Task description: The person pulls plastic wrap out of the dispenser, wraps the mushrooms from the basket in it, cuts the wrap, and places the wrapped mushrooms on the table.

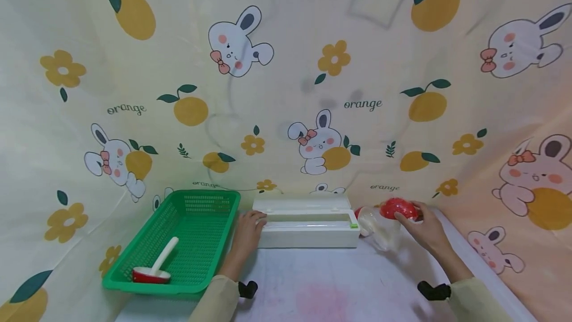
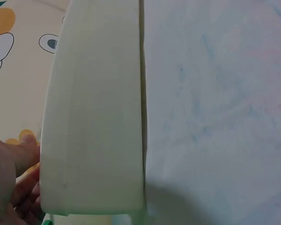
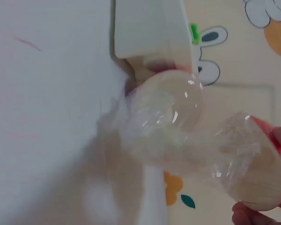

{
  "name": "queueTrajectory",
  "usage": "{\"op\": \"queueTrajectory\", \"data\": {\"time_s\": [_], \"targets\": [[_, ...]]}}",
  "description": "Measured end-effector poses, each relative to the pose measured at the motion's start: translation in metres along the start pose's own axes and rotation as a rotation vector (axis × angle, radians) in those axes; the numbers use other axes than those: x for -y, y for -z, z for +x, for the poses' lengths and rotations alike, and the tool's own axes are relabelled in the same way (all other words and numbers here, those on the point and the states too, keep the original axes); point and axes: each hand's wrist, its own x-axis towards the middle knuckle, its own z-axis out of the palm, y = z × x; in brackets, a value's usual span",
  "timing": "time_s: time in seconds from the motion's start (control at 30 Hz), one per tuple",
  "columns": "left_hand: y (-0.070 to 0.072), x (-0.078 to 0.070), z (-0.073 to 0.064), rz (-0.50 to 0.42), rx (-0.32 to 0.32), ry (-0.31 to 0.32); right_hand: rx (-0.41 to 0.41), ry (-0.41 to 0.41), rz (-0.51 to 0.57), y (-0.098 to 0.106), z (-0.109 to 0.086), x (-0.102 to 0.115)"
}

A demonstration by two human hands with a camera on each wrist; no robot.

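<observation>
A white cling film dispenser [image 1: 308, 239] stands against the back with its lid [image 1: 299, 203] raised. My left hand [image 1: 247, 235] grips its left end near the lid; in the left wrist view my bent fingers [image 2: 27, 191] lie at the dispenser's far edge. Between thumb and fingers, my right hand [image 1: 428, 230] holds a red-capped, mushroom-shaped piece [image 1: 399, 208] wrapped in clear film. Its pale underside faces the right wrist camera. Crumpled film [image 3: 178, 145] runs from it to a second wrapped round piece [image 3: 180, 91] beside the dispenser's right end.
A green plastic basket [image 1: 172, 289] stands at the left, with a red-and-white mushroom-shaped piece [image 1: 154, 273] lying in it. A white cloth [image 1: 308, 282] with faint pink stains covers the table. A patterned curtain [image 1: 286, 88] hangs close behind. The dispenser has a green slider [image 1: 354, 225].
</observation>
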Motion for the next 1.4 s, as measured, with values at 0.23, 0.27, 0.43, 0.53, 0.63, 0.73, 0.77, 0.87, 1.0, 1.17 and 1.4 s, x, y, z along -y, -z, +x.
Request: {"op": "queueTrajectory", "data": {"time_s": [0.23, 0.27, 0.43, 0.53, 0.63, 0.73, 0.77, 0.87, 1.0, 1.17, 1.4], "targets": [[-0.001, 0.004, 0.003, -0.073, 0.018, 0.024, 0.083, -0.03, -0.044, -0.002, 0.02, -0.011], [-0.002, 0.004, 0.003, -0.082, 0.025, 0.035, 0.096, -0.039, -0.047, -0.003, 0.023, -0.014], [-0.001, 0.006, 0.002, -0.134, 0.027, 0.06, 0.163, -0.125, -0.062, -0.012, 0.032, -0.023], [-0.002, 0.006, 0.001, -0.162, 0.005, 0.058, 0.201, -0.182, -0.074, -0.016, 0.034, -0.025], [-0.005, 0.008, 0.002, -0.192, -0.024, 0.08, 0.224, -0.217, -0.075, -0.02, 0.036, -0.024], [-0.008, 0.01, 0.004, -0.234, -0.054, 0.131, 0.238, -0.229, -0.084, -0.023, 0.038, -0.026], [-0.009, 0.01, 0.005, -0.248, -0.063, 0.151, 0.242, -0.231, -0.091, -0.024, 0.038, -0.027], [-0.011, 0.01, 0.007, -0.279, -0.085, 0.197, 0.228, -0.226, -0.13, -0.029, 0.039, -0.029], [-0.013, 0.011, 0.008, -0.291, -0.116, 0.215, 0.113, -0.157, -0.185, -0.038, 0.034, -0.018], [-0.015, 0.011, 0.011, -0.315, -0.136, 0.221, -0.081, 0.093, -0.257, -0.056, 0.026, 0.011], [-0.014, 0.009, 0.014, -0.356, -0.152, 0.207, 0.054, 0.31, -0.107, -0.086, 0.022, 0.046]]}}
